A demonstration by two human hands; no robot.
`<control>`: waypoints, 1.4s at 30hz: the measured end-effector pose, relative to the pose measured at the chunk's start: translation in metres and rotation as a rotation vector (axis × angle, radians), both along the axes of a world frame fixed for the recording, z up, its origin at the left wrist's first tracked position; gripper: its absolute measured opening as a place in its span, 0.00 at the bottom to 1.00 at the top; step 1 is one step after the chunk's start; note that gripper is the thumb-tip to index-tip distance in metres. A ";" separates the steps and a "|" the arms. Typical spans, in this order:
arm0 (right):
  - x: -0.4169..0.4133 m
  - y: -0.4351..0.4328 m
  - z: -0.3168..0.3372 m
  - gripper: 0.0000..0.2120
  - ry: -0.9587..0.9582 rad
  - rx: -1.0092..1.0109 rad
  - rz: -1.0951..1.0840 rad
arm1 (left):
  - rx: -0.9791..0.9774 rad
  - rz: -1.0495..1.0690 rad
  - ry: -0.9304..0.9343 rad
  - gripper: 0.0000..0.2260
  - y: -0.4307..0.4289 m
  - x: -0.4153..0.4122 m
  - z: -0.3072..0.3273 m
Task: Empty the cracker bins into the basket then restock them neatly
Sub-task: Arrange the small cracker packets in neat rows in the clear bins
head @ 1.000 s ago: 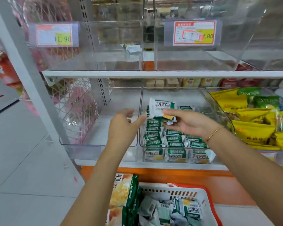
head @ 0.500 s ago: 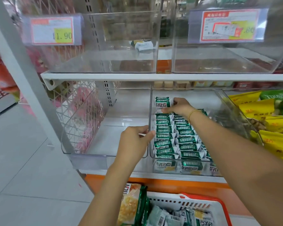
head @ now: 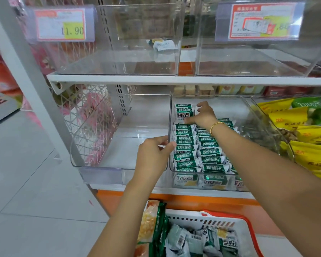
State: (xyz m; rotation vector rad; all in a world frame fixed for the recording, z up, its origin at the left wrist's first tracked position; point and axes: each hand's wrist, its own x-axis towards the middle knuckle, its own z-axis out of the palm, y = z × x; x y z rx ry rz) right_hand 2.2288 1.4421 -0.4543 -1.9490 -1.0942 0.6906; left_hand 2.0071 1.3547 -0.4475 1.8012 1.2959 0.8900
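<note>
Glossy green-and-white foil cracker packets lie in two flat rows in the clear rigid plastic bin on the white shelf. The left hand pinches the bin's left wall. The right hand, fingers curled, grips the rearmost packet, which was carried above the rows one second earlier. The white slotted plastic basket below holds more.

Cracker bin: clear hard plastic, glossy, glare on walls. Cracker packets: thin green-white film, shiny, crimped ends. Basket: white moulded plastic, slotted, red plastic rim. Shelf: white painted metal, smooth, matt. Side mesh: white coated wire. Price tag: paper in clear plastic sleeve. Yellow bags: glossy film. Floor: smooth grey tile, low sheen. Bracelet: gold-look beads.
</note>
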 end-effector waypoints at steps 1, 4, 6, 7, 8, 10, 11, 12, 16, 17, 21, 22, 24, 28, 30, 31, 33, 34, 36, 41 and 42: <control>0.000 -0.004 0.003 0.39 -0.007 -0.012 0.002 | -0.001 0.003 0.004 0.14 -0.002 -0.001 0.000; -0.003 -0.028 0.023 0.19 -0.204 -0.035 0.017 | 0.025 0.009 0.054 0.15 -0.014 -0.005 0.003; -0.013 -0.058 0.040 0.13 -0.320 0.004 0.107 | 0.107 0.047 0.098 0.12 -0.028 -0.012 0.003; -0.019 -0.075 0.046 0.15 -0.339 0.030 0.179 | 0.149 0.070 0.099 0.10 -0.036 -0.016 0.004; -0.025 -0.092 0.049 0.16 -0.341 0.037 0.263 | 0.178 0.094 0.095 0.09 -0.046 -0.020 0.004; -0.039 -0.128 0.053 0.19 -0.359 0.000 0.453 | 0.176 0.132 0.076 0.14 -0.069 -0.028 0.003; -0.046 -0.146 0.051 0.19 -0.354 -0.046 0.550 | 0.153 0.138 0.053 0.16 -0.082 -0.030 0.001; -0.052 -0.161 0.048 0.18 -0.327 -0.113 0.641 | 0.129 0.135 0.030 0.17 -0.096 -0.031 -0.003; -0.063 -0.201 -0.014 0.16 -0.264 -0.386 0.833 | -0.007 -0.047 0.180 0.14 -0.157 -0.023 -0.041; -0.063 -0.209 -0.038 0.16 -0.245 -0.430 0.841 | -0.069 -0.128 0.249 0.11 -0.170 -0.018 -0.056; -0.059 -0.245 -0.137 0.10 -0.086 -0.613 0.823 | -0.320 -0.288 0.594 0.13 -0.215 -0.007 -0.127; -0.061 -0.253 -0.150 0.08 -0.037 -0.632 0.825 | -0.357 -0.271 0.655 0.16 -0.222 -0.011 -0.140; -0.068 -0.270 -0.175 0.10 0.045 -0.634 0.803 | -0.393 -0.249 0.791 0.22 -0.238 -0.020 -0.159; -0.096 -0.294 -0.206 0.18 0.114 -0.598 0.764 | -0.390 -0.251 0.860 0.24 -0.257 -0.041 -0.176; -0.109 -0.300 -0.217 0.14 0.081 -0.560 0.748 | -0.399 -0.202 0.750 0.23 -0.257 -0.050 -0.179; -0.114 -0.301 -0.221 0.08 0.059 -0.525 0.756 | -0.393 -0.183 0.708 0.23 -0.256 -0.054 -0.180; -0.121 -0.299 -0.219 0.24 -0.012 -0.514 0.778 | -0.373 -0.199 0.734 0.19 -0.252 -0.060 -0.178; -0.123 -0.297 -0.220 0.24 -0.022 -0.518 0.796 | -0.364 -0.209 0.764 0.17 -0.252 -0.061 -0.178; -0.123 -0.295 -0.219 0.05 -0.074 -0.514 0.820 | -0.347 -0.236 0.819 0.16 -0.252 -0.064 -0.178; -0.107 -0.287 -0.211 0.23 -0.011 -0.510 0.769 | -0.340 -0.269 0.854 0.24 -0.253 -0.068 -0.179; -0.101 -0.285 -0.205 0.24 -0.005 -0.525 0.752 | -0.346 -0.274 0.855 0.24 -0.253 -0.067 -0.179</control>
